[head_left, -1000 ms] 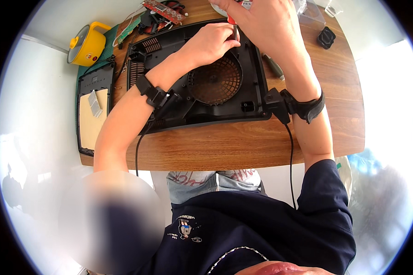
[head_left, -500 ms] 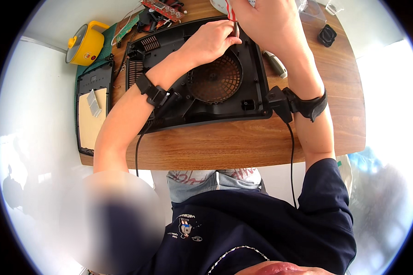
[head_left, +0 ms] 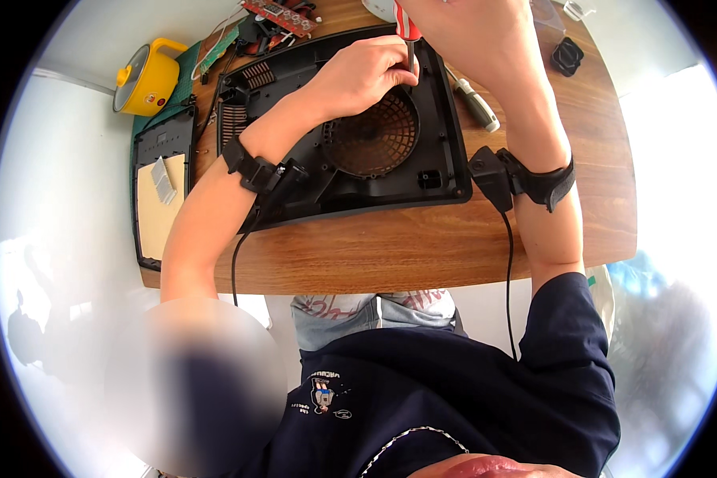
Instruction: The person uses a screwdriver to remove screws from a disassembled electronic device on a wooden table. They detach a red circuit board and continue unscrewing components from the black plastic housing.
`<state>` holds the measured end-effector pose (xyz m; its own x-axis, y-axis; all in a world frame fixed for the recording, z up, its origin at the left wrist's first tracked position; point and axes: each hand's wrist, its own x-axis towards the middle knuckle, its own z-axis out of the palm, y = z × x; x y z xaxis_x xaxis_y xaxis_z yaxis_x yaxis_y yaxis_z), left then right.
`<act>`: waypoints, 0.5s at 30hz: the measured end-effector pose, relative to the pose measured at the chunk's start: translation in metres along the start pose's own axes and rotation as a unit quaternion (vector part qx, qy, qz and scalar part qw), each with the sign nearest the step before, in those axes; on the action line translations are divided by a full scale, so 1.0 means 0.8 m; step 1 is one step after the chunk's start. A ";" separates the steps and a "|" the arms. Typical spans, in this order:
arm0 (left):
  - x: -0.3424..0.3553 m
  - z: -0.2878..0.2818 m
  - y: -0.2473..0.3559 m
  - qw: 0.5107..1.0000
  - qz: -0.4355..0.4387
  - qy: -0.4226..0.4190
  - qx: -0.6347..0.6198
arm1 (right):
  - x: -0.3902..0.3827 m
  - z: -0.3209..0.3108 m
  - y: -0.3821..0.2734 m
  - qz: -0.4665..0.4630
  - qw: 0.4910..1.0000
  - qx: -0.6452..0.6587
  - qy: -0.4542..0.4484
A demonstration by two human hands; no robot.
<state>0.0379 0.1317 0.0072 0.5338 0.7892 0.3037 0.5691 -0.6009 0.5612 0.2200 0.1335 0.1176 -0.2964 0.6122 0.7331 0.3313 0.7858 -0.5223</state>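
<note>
My right hand [head_left: 474, 40] is wrapped round the red-and-white handle of a screwdriver [head_left: 407, 30] at the top of the view; its fingertips run out of the frame. The metal shaft points down toward the far right part of a black plastic housing [head_left: 382, 193]. My left hand [head_left: 358, 76] pinches that shaft between thumb and fingers just above the housing. Where the tip sits is hidden by the left fingers. A round vent grille [head_left: 373, 135] lies in the housing, close below the left hand.
Right of the housing lies another screwdriver with a grey handle [head_left: 479, 111]; a small black fan-shaped part [head_left: 567, 57] is farther right. At left are a yellow pot [head_left: 142, 86] and a black-framed panel [head_left: 153, 227] bearing a finned metal piece [head_left: 163, 180]. Circuit boards [head_left: 283, 17] lie at the back.
My right hand has shifted slightly, and more of the screwdriver's handle and shaft shows. The left forearm has moved a little to the left, its fingers still at the shaft.
</note>
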 end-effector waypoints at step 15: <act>0.001 0.005 -0.014 0.996 -0.052 -0.040 -0.051 | -0.003 0.011 0.017 -0.009 0.999 -0.022 0.023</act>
<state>0.0343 0.1383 -0.0020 0.5259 0.8316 0.1785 0.5594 -0.4963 0.6639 0.2172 0.1440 0.1049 -0.2622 0.5919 0.7622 0.3659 0.7918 -0.4890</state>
